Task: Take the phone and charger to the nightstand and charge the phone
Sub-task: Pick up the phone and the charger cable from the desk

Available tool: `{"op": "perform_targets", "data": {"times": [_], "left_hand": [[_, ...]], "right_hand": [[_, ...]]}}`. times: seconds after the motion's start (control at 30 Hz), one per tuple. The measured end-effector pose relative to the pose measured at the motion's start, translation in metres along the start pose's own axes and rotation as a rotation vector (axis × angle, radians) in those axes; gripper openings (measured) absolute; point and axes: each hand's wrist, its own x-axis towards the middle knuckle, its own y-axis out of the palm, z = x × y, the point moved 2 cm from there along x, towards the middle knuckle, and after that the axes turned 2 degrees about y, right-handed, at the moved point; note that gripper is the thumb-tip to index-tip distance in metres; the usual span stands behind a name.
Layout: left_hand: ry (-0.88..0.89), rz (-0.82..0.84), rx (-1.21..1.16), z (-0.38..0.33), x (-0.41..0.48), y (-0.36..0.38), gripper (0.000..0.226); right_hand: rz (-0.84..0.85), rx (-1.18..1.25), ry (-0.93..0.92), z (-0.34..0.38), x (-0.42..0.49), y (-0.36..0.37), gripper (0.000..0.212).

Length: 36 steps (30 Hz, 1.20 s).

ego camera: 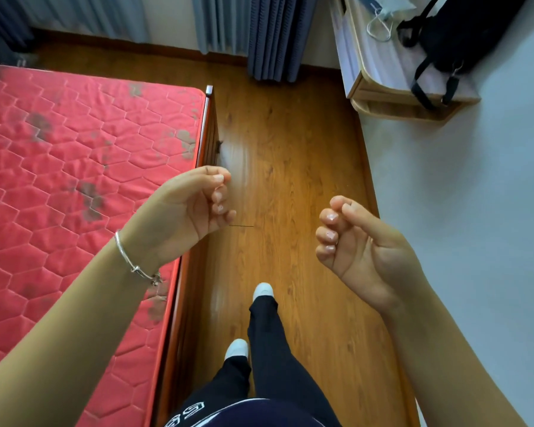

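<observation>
My left hand (195,201), with a silver bangle on the wrist, hovers over the bed's edge, its fingers curled in and holding nothing. My right hand (355,241) hangs over the wooden floor near the white wall, fingers likewise curled around nothing. At the far right stands a light wooden nightstand (379,87) against the wall. No phone or charger is in view.
A bed with a red quilted mattress (74,167) fills the left side, its wooden frame running beside me. A black bag (457,35) and a face mask (383,16) lie on the nightstand. Grey curtains (275,35) hang at the back. A strip of wooden floor (290,155) runs ahead.
</observation>
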Motion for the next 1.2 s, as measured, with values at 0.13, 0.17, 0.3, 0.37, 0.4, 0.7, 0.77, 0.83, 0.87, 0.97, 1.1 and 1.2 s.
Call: {"op": "perform_targets", "data": {"times": [0.13,0.17,0.3,0.37,0.4,0.7,0.77,0.83,0.87,0.97,1.1,1.2], "left_hand": [[0.03,-0.024,0.005,-0.021,0.045,0.009,0.009],[0.045,-0.034,0.013,-0.028,0.058,0.012,0.013],[0.127,-0.033,0.043,-0.071,0.11,0.023,0.02],[0.158,-0.031,0.04,-0.088,0.135,0.029,0.022],[0.166,-0.025,0.036,-0.093,0.146,0.032,0.023],[0.154,-0.037,0.061,-0.101,0.225,0.034,0.02],[0.168,-0.043,0.101,-0.106,0.242,0.032,0.018],[0.16,-0.037,0.122,-0.112,0.264,0.028,0.013],[0.153,-0.035,0.122,-0.114,0.273,0.026,0.012],[0.139,-0.028,0.111,-0.125,0.302,0.016,0.009],[0.149,-0.009,0.108,-0.148,0.344,0.005,0.008],[0.137,0.024,0.069,-0.165,0.375,0.0,0.008]], "right_hand": [[0.016,0.014,-0.026,0.032,0.04,-0.009,0.01],[0.015,0.012,-0.037,0.041,0.051,-0.011,0.012],[0.011,-0.021,-0.126,0.088,0.093,-0.013,0.024],[0.028,-0.042,-0.16,0.111,0.113,-0.014,0.024],[0.044,-0.05,-0.168,0.12,0.122,-0.014,0.024],[0.076,-0.089,-0.135,0.162,0.194,-0.028,0.022],[0.072,-0.093,-0.133,0.17,0.209,-0.03,0.021],[0.06,-0.082,-0.136,0.179,0.231,-0.033,0.02],[0.056,-0.078,-0.138,0.182,0.242,-0.034,0.019],[0.056,-0.085,-0.138,0.195,0.273,-0.033,0.018],[0.05,-0.097,-0.144,0.219,0.314,-0.027,0.017],[0.04,-0.062,-0.169,0.243,0.345,-0.02,0.014]]}}
